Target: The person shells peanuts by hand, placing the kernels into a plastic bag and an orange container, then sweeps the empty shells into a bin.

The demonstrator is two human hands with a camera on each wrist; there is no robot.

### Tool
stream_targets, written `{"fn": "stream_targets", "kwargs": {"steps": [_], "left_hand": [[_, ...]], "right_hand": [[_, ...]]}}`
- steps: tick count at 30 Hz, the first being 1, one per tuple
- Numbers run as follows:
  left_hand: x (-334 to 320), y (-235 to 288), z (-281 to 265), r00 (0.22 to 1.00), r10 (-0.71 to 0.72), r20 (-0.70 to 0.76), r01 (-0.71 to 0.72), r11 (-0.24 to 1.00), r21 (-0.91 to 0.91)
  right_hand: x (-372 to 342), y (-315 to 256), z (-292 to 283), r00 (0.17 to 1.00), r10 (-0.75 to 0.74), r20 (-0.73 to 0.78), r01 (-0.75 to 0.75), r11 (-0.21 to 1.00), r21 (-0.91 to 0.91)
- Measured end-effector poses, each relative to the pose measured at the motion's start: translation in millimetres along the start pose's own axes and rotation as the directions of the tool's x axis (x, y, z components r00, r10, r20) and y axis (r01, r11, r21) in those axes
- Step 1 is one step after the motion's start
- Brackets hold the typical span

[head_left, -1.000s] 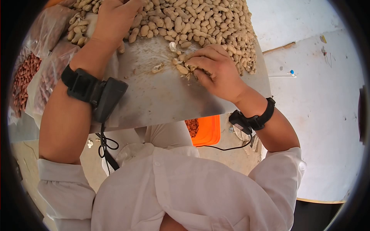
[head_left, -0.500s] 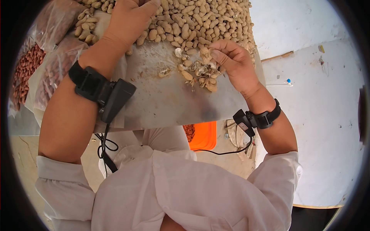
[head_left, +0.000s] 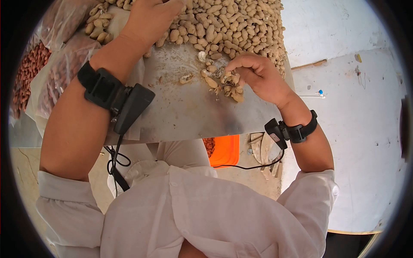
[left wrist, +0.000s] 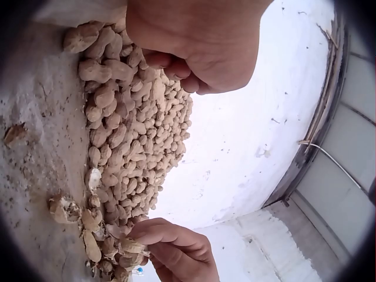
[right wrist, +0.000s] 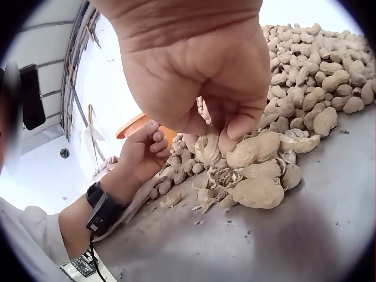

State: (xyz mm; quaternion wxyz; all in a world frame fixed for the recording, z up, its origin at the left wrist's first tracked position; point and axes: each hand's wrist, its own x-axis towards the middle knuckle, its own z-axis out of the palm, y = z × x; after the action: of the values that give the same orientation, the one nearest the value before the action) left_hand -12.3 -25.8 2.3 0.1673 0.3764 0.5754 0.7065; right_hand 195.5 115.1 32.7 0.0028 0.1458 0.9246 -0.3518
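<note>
My right hand (head_left: 262, 77) is over a small heap of peanuts and broken shells (head_left: 233, 92) on the metal tabletop. In the right wrist view its thumb and fingertips pinch a peanut shell (right wrist: 207, 148) at the edge of this heap, whole peanuts (right wrist: 257, 192) lying beside it. My left hand (head_left: 150, 19) is at the near-left side of the large peanut pile (head_left: 232, 26). Its fingers curl in under the palm in the left wrist view, and nothing shows in them; the inside of the hand is hidden.
Clear plastic bags (head_left: 64, 69) lie at the left, with red shelled peanuts (head_left: 32, 77) near them. An orange tub (head_left: 228, 150) sits below the table's front edge. A cable (head_left: 254, 167) runs from the right wrist camera. One cracked shell (head_left: 186, 78) lies alone on the metal.
The right hand lifted off the small heap to the right, fingertips together, then came back down to it. More shells and peanuts show there now. The left hand appears slightly further right.
</note>
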Motion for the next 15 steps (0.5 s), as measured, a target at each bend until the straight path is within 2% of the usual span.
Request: {"fn": "stream_targets", "kwargs": {"steps": [4, 6, 9, 12, 15], "left_hand": [[4.2, -7.8, -0.1, 0.988, 0.154, -0.006, -0.154, 0.988, 0.017], [5.2, -8.1, 1.0, 0.978, 0.207, -0.019, -0.207, 0.978, 0.014], [-5.5, 12.5, 1.7, 0.998, -0.055, -0.009, 0.055, 0.998, -0.012], [0.1, 0.8, -0.8, 1.0, -0.026, 0.01, 0.027, 0.999, -0.024], [-1.1, 4.6, -0.1, 0.997, -0.08, 0.004, 0.08, 0.997, -0.02]], "right_hand": [[-2.1, -6.3, -3.1, 0.99, 0.135, 0.04, -0.14, 0.975, 0.173], [-2.4, 5.2, -5.7, 0.997, 0.07, 0.035, -0.076, 0.976, 0.205], [-3.5, 5.9, -11.8, 0.999, 0.033, 0.041, -0.04, 0.984, 0.173], [-4.0, -6.2, -19.6, 0.991, 0.105, 0.077, -0.114, 0.987, 0.115], [-0.3, -16.3, -25.7, 0.979, 0.154, 0.136, -0.161, 0.986, 0.04]]}}
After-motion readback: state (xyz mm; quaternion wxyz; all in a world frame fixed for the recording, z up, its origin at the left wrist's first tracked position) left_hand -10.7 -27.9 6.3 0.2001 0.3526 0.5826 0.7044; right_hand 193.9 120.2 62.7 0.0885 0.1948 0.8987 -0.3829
